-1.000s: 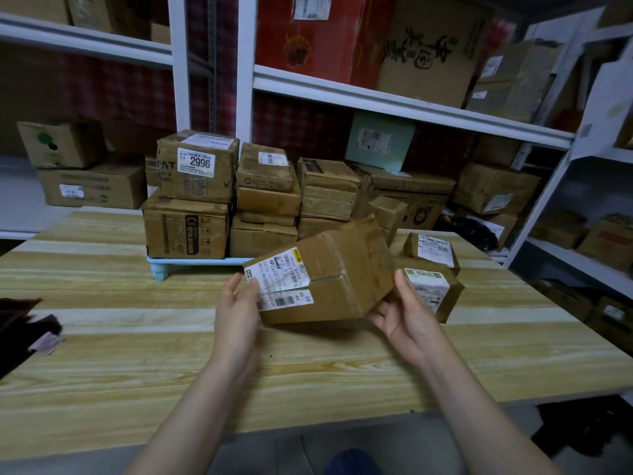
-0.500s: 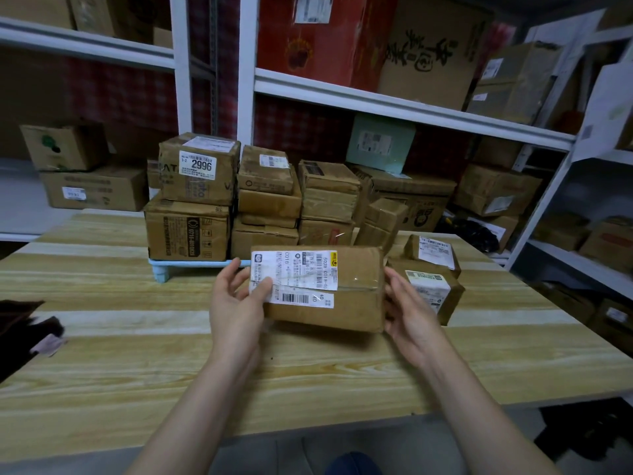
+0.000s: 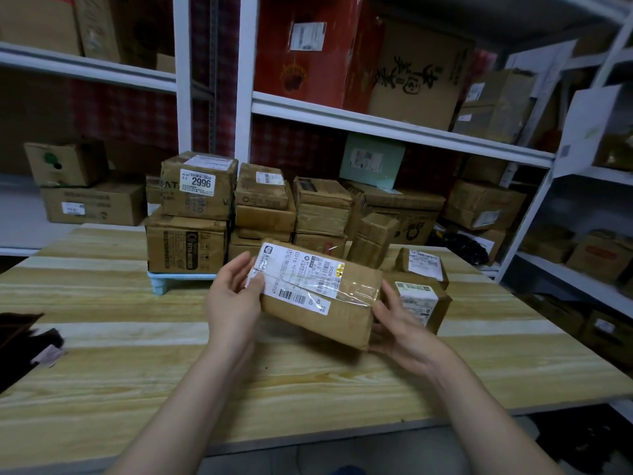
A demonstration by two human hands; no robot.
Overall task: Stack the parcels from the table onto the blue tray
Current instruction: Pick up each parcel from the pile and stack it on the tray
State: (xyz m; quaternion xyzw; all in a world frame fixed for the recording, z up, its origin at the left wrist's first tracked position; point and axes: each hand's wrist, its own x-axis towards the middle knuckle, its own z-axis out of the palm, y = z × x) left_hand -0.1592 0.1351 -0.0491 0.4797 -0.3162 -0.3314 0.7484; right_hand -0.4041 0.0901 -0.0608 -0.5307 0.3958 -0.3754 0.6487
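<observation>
I hold a brown taped parcel [image 3: 346,303] with a white shipping label above the wooden table [image 3: 137,354]. My left hand [image 3: 233,299] grips its left end, thumb on the label. My right hand [image 3: 397,320] grips its right end from below. The parcel tilts down to the right. Behind it the blue tray [image 3: 181,277] carries several stacked parcels, among them one marked 2996 [image 3: 200,186]. Two small labelled parcels [image 3: 423,299] [image 3: 423,264] lie on the table to the right of my right hand.
White metal shelving [image 3: 394,128] full of cardboard boxes runs behind the table and along the right side. A dark object [image 3: 17,341] lies at the table's left edge. A small upright box [image 3: 373,240] leans at the right end of the tray stack.
The parcel has turned in my hands: its labelled face now points up at me and its right end has dropped lower. Both hands stay on its ends.
</observation>
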